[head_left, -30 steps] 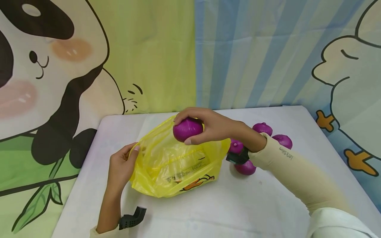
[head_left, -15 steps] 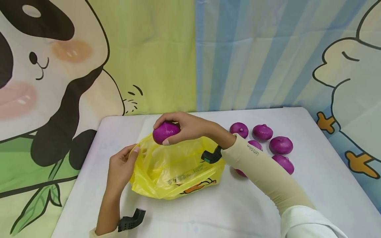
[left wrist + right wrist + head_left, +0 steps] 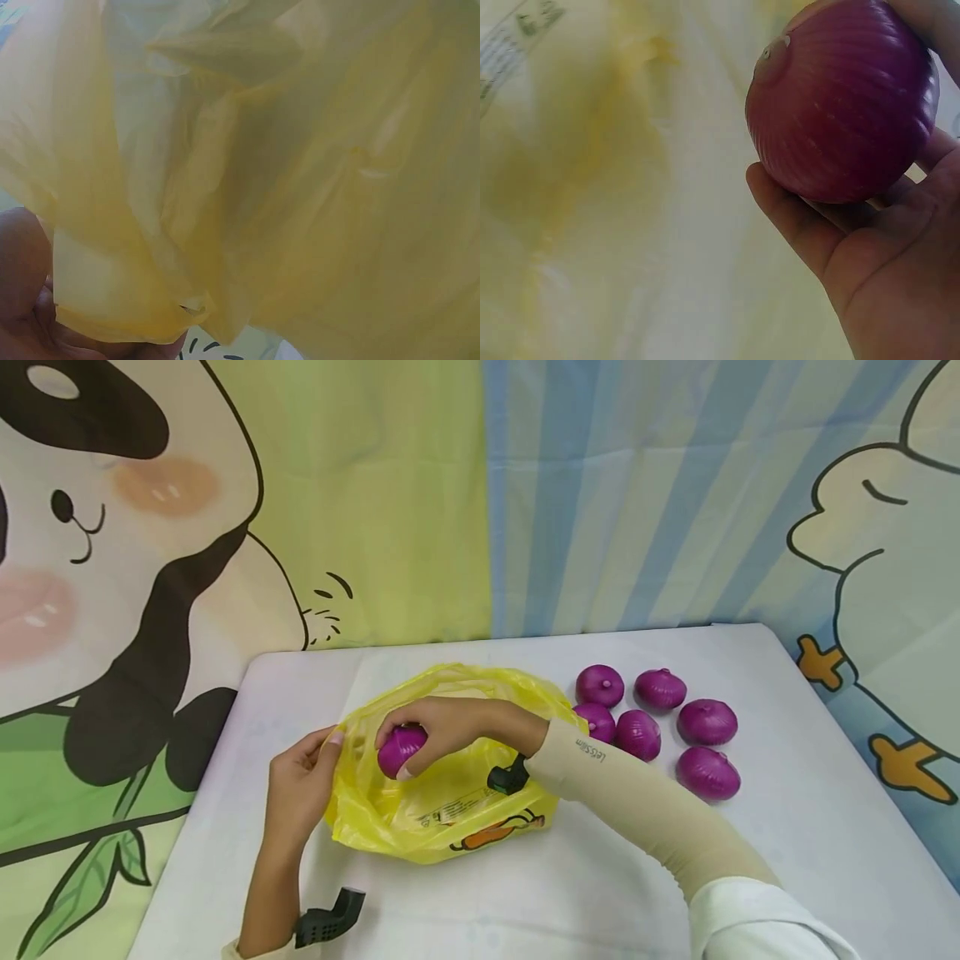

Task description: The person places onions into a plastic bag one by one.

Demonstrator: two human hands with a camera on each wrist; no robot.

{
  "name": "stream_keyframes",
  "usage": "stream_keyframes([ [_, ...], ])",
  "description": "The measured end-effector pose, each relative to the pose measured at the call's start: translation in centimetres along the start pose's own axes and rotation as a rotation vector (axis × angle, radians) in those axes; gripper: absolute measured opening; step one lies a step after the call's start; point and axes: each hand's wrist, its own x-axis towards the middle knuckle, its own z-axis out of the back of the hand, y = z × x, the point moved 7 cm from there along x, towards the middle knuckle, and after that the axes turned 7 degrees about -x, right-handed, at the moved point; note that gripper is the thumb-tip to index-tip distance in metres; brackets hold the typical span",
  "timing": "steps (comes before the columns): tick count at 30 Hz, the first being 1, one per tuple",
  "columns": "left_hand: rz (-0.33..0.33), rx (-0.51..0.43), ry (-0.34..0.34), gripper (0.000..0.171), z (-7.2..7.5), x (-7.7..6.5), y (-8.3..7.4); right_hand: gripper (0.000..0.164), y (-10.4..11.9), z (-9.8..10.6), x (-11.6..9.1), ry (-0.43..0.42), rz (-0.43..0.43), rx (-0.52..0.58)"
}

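My right hand [image 3: 438, 727] grips a purple onion [image 3: 401, 750] between thumb and fingers, inside the wide mouth of a yellow plastic bag [image 3: 502, 835]. The right wrist view shows the same onion [image 3: 844, 101] close up, with the palm and thumb [image 3: 791, 217] beside it and the bag's wall behind. At the bag's left rim, my left hand [image 3: 303, 777] pinches the plastic and keeps the opening spread. The bag [image 3: 315, 180] fills nearly all of the left wrist view, with part of the left hand [image 3: 26, 285] at the lower left corner.
Several more purple onions [image 3: 707, 722] lie in a group on the white table [image 3: 600, 877], right of the bag. One of them [image 3: 597, 723] is partly covered by the bag's edge. A printed curtain [image 3: 420, 527] with cartoon animals stands behind the table.
My right hand has carried the onion leftward over the bag, then lowered it into the opening. The onions at right have come into fuller view. The left hand has stayed at the rim.
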Motion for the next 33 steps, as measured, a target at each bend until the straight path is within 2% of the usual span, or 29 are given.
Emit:
stream_keyframes([
  [4,0.004,0.020,-0.013,0.042,0.0,0.1,0.0,0.043,-2.3,-1.2,0.5,0.031,-0.079,-0.016],
  [8,0.005,0.024,-0.008,0.042,-0.2,0.1,0.0,0.046,-4.0,-1.7,0.7,0.020,-0.123,-0.028],
  [12,0.022,0.032,-0.004,0.043,-0.1,0.1,0.3,0.046,-5.0,-2.2,1.1,-0.002,-0.131,-0.079],
  [17,0.027,0.066,-0.031,0.040,0.2,0.0,0.6,0.045,-5.7,-3.3,1.8,0.012,-0.140,-0.130],
  [20,0.028,0.068,-0.032,0.040,0.1,0.1,0.7,0.047,-6.0,-3.7,1.9,0.024,-0.151,-0.147],
  [25,0.028,0.066,-0.023,0.041,-0.3,0.3,0.6,0.062,-5.8,-3.4,1.4,0.034,-0.169,-0.209],
  [29,0.020,0.059,-0.021,0.041,-0.3,0.3,0.5,0.069,-5.0,-2.9,0.8,0.037,-0.167,-0.260],
  [33,0.020,0.052,-0.020,0.041,-0.2,0.2,0.3,0.066,-3.5,-2.3,0.1,0.030,-0.122,-0.291],
])
